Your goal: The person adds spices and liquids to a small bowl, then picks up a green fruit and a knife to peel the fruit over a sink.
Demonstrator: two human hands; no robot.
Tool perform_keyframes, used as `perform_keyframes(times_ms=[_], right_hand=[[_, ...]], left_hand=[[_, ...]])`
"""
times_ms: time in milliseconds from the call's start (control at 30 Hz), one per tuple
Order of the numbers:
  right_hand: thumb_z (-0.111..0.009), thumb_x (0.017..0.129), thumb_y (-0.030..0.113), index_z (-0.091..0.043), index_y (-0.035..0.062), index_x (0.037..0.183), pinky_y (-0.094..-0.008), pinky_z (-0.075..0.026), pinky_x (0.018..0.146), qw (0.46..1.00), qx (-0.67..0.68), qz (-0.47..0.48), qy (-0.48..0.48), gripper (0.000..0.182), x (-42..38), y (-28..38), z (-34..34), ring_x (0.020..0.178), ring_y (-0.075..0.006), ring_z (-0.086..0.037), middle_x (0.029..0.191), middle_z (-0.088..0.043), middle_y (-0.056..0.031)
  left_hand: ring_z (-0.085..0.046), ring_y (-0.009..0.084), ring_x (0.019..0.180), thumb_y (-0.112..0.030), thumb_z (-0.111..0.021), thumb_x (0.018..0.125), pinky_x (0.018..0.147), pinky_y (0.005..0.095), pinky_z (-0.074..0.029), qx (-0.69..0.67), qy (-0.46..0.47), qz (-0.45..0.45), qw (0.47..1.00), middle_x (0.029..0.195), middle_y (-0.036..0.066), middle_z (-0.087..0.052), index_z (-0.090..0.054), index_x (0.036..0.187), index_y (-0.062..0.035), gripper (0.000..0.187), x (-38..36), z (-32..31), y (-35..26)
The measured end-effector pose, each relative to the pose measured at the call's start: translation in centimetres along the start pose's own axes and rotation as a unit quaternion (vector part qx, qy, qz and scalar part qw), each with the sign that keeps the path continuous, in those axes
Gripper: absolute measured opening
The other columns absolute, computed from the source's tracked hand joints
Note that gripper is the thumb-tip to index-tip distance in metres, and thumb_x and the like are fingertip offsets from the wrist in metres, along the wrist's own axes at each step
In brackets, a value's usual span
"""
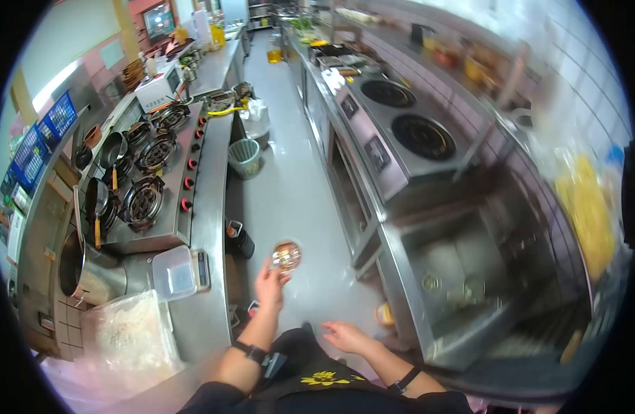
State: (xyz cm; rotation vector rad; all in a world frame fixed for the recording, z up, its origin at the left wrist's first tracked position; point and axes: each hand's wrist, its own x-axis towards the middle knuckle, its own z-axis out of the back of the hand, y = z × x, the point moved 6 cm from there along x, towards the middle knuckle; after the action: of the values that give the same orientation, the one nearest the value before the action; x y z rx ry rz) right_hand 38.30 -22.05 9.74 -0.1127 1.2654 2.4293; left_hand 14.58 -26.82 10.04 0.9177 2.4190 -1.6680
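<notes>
A small round shiny thing (286,255), brownish and like a shallow dish or lid, is held at its lower left edge by my left hand (269,286) over the aisle floor. The left fingers are closed on it. My right hand (346,338) hangs lower, in front of my dark apron (310,366), its fingers loosely stretched and nothing in them. To the left of my left hand, a clear plastic container (174,273) stands on the steel counter beside a small scale (203,269).
Left of the aisle (290,172) stands a gas stove (173,207) with pans. On the right are a two-plate cooker (390,152) and a steel sink (455,276). A bucket (245,160) and a black bottle (240,240) stand along the left counter.
</notes>
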Motion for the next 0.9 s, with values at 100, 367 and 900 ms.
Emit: perform_keyframes(times_ms=[100, 367, 900], right_hand=[[-0.058, 0.088, 0.024, -0.055, 0.0035, 0.123, -0.0386, -0.049, 0.087, 0.996, -0.039, 0.045, 0.061, 0.040, 10.8, -1.1, 3.1, 0.099, -0.0307, -0.062, 0.113, -0.061, -0.0194], [-0.064, 0.086, 0.027, -0.052, 0.0053, 0.128, -0.0373, -0.050, 0.079, 0.974, -0.090, -0.019, 0.207, 0.049, 38.9, -4.0, 12.1, 0.087, -0.0279, -0.064, 0.095, -0.068, -0.0132], [-0.066, 0.082, 0.026, -0.051, -0.0014, 0.127, -0.0397, -0.049, 0.085, 0.996, 0.035, 0.018, 0.083, 0.055, 106.1, -4.4, 39.5, 0.096, -0.0336, -0.064, 0.102, -0.066, -0.0219]], left_hand=[[-0.060, 0.0137, 0.070, 0.002, -0.049, 0.088, 0.063, 0.0269, -0.057, 0.015, -0.048, -0.025, 0.998, 0.082, 0.006, -0.058, -0.041, 0.137, -0.0017, 0.050, 9.2, 4.6, -4.5], [-0.060, 0.0148, 0.060, 0.007, -0.046, 0.086, 0.056, 0.0256, -0.056, 0.064, -0.175, -0.061, 0.981, 0.077, 0.008, -0.056, -0.042, 0.136, 0.0017, 0.050, 29.7, 8.1, -15.8], [-0.062, 0.0177, 0.062, 0.003, -0.049, 0.088, 0.059, 0.0292, -0.057, -0.011, -0.058, 0.019, 0.998, 0.082, 0.010, -0.063, -0.042, 0.135, -0.0003, 0.048, 78.6, -18.5, -29.5]])
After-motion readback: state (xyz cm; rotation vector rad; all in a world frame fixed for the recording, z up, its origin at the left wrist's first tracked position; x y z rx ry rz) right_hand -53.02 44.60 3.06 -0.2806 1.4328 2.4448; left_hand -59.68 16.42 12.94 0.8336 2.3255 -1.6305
